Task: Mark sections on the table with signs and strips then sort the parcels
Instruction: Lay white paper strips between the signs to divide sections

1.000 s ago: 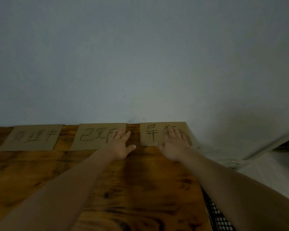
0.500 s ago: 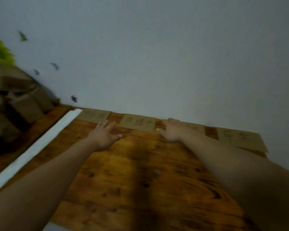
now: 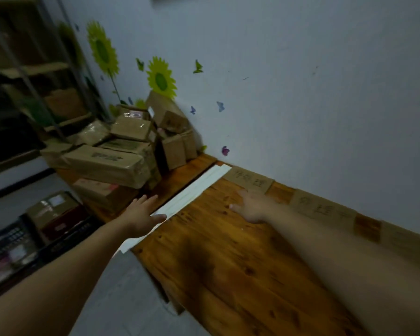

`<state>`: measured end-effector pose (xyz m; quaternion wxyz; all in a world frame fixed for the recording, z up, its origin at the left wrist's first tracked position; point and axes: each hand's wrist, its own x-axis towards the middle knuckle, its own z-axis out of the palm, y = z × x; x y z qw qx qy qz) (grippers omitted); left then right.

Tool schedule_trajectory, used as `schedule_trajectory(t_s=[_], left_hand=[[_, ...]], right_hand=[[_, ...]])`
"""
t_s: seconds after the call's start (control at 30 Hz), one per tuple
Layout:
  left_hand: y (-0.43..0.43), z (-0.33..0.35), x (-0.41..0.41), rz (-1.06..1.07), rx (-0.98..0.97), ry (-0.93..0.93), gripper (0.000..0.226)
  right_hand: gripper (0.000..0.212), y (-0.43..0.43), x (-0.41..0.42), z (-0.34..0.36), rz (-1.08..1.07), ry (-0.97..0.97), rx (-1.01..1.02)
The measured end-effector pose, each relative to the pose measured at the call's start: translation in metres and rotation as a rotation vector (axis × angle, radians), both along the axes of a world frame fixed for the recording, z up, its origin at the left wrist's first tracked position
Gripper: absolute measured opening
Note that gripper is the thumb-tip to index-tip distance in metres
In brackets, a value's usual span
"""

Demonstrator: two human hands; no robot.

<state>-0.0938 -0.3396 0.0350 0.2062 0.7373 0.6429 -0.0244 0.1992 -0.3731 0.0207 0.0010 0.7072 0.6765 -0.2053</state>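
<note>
Head view, and both arms are stretched out over the table (image 3: 216, 275). Left hand (image 3: 143, 217) sits at eight o'clock from centre: palm down, fingers straight and slightly spread, thumb lying across the white strips (image 3: 194, 194). Whether it presses them or only hovers, I cannot tell. Those strips lie bundled side by side across the wood, running from the wall edge near centre down toward seven o'clock, and their near end sticks out past the table's front edge. Right hand (image 3: 251, 207) is between four and five o'clock, palm down, fingers out flat, thumb splayed to the left, low over bare wood. Its fingertips are blurred, just short of the end sign (image 3: 249, 179). That cardboard sign lies flat at the foot of the wall (image 3: 301, 81), handwritten characters on it, its corner just beside the strips' far end. Next sign (image 3: 323, 207) is at four o'clock along the same edge, a gap of wood between the two, its lower edge behind the right forearm. Parcels (image 3: 121, 151) are a heap of brown boxes at nine o'clock, on the wood beyond the strips, piled into the corner. Sunflower stickers (image 3: 161, 78) are above them at eleven. A crate (image 3: 7, 246) holding packages is down at eight.
</note>
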Motion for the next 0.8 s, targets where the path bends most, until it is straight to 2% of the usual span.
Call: schedule_trajectory(t_s=[0.2,0.47,0.63,0.8], left_hand=[[0.084,-0.030,-0.022,0.019,-0.052,0.040,0.072],[0.172,-0.080,-0.026,-0.104,-0.201,0.005,0.075],[0.200,-0.132,-0.031,-0.242,-0.283,-0.009,0.069],[0.209,-0.185,-0.058,-0.497,-0.182,0.190,0.070]], right_hand=[[0.070,0.087,-0.043,-0.044,0.042,0.076,-0.042],[0.072,0.153,-0.091,-0.095,0.071,0.085,-0.155],[0.064,0.157,-0.141,-0.129,-0.066,0.203,-0.258],[0.042,0.151,-0.205,-0.160,-0.281,0.252,-0.318]])
